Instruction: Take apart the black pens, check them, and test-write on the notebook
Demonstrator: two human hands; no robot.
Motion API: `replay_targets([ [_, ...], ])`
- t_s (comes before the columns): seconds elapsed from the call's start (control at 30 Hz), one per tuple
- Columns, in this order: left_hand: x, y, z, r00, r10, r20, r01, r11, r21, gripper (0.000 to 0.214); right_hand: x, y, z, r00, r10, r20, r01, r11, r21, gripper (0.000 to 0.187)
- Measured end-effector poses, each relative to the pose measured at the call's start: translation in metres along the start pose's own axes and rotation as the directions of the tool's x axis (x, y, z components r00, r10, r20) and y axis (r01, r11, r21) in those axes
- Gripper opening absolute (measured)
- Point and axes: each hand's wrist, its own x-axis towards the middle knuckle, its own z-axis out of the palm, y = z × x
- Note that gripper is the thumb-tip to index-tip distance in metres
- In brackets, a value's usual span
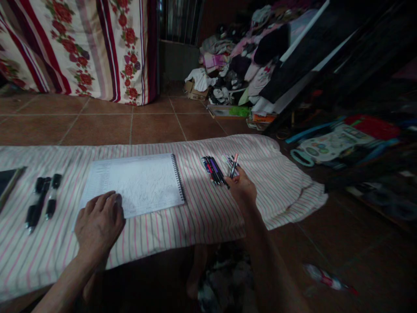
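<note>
A spiral-bound notebook (146, 182) lies on a striped cloth, its page covered in faint marks. My left hand (99, 221) rests over the notebook's lower left part, fingers bent loosely on the paper; its palm side is hidden. To the right of the notebook, my right hand (243, 187) pinches a pen (233, 165) with a pinkish upper end, tilted upward. Beside those fingers lies a row of several pens (213, 171), mostly dark, with purple and red among them. More light-coloured pens (229, 160) lie partly behind the held one.
Several black markers (39, 204) lie left of the notebook, near a dark framed board (8, 184). The striped cloth (202, 221) covers a low surface. Beyond are a floral curtain (107, 52), a clothes heap (241, 65) and a colourful bag (339, 141). A plastic bottle (327, 278) lies on the tiled floor.
</note>
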Motion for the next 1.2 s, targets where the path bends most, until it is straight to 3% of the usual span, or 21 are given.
replay_targets([
  [0.27, 0.0, 0.0, -0.002, 1.0, 0.029, -0.011, -0.028, 1.0, 0.009, 0.029, 0.004, 0.008, 0.006, 0.999, 0.025, -0.037, -0.025, 1.0, 0.003, 0.036],
  [0.5, 0.0, -0.002, 0.0, 1.0, 0.027, -0.009, -0.027, 0.999, 0.024, 0.028, 0.005, 0.016, 0.016, 0.997, -0.067, -0.027, 0.068, 0.997, 0.036, 0.023],
  [0.8, 0.0, -0.002, -0.001, 0.999, 0.029, -0.031, -0.028, 1.0, 0.01, 0.029, 0.008, 0.019, 0.024, 0.994, -0.103, -0.022, 0.104, 0.99, 0.097, 0.027],
  [1.03, 0.001, 0.0, -0.002, 1.0, 0.029, 0.0, -0.029, 0.999, 0.015, 0.029, 0.01, 0.015, 0.022, 0.996, 0.014, 0.087, -0.026, 0.99, 0.135, 0.031],
  [1.2, 0.001, 0.001, -0.003, 1.0, 0.021, -0.007, -0.021, 1.0, 0.014, 0.029, 0.008, 0.011, 0.02, 0.995, -0.007, 0.1, -0.005, 0.993, 0.118, 0.03],
])
